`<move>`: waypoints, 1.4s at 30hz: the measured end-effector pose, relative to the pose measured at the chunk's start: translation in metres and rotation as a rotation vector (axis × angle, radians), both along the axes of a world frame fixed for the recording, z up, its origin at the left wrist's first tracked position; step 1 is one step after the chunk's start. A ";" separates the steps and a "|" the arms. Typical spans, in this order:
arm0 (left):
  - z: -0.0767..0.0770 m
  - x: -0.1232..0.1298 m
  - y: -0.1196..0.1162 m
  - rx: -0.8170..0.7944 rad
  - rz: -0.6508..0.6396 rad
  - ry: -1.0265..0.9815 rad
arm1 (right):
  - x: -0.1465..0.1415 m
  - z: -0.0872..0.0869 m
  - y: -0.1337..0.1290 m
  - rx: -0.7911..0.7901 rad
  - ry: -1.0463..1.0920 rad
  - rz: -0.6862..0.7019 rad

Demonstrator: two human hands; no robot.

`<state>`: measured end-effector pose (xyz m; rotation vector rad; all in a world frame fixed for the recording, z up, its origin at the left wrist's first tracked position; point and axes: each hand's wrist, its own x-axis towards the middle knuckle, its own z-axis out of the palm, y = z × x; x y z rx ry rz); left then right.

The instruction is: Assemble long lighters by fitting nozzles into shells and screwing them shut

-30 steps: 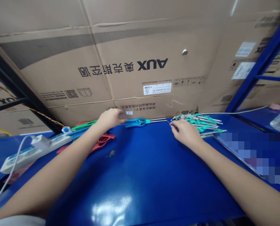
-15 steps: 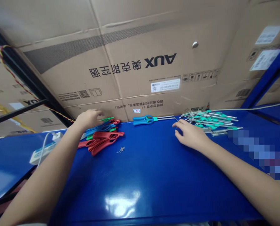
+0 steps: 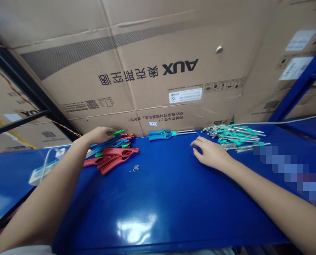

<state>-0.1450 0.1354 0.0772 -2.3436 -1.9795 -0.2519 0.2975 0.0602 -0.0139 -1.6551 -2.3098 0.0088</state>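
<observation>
My left hand is at the back left, its fingers closed on a green plastic handle at the top of a pile. Beneath it lie blue handles and red handles, shaped like long-nosed lighter bodies with finger openings. My right hand rests near the back right, thumb and fingers curled together; a thin line shows by the fingertips, but what they hold is unclear. Between the hands, a blue handle with two metal rods lies against the cardboard.
Metal rods with green plastic parts are heaped at the back right. Several tiny pins lie on the blue table. A power strip sits at left. A large cardboard box stands behind, beside a black frame post.
My left hand has closed its fingers on the green handle, which shows more in its grasp. My right hand has shifted slightly left. The view has moved a little.
</observation>
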 end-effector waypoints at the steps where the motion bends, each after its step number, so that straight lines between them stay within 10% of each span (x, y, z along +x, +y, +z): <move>1: 0.001 0.000 0.000 -0.010 0.000 0.016 | 0.000 0.000 0.000 0.003 0.001 0.006; 7: 0.015 0.017 -0.004 0.060 0.012 0.066 | -0.003 -0.003 -0.001 0.023 0.020 0.060; 13: 0.021 0.101 -0.041 0.257 -0.163 0.155 | -0.015 0.000 -0.012 0.154 0.165 0.196; 19: -0.029 0.198 -0.083 0.139 -0.544 0.253 | -0.023 0.011 -0.027 0.244 0.208 0.380; 23: -0.065 0.224 -0.088 0.080 -0.568 0.159 | -0.014 0.013 -0.023 0.182 0.113 0.400; 32: -0.086 0.213 -0.106 0.016 -0.628 0.015 | 0.002 0.014 -0.011 -0.109 -0.121 0.464; 42: -0.092 0.160 -0.128 -0.173 -0.407 -0.202 | 0.012 0.019 -0.011 -0.185 -0.149 0.343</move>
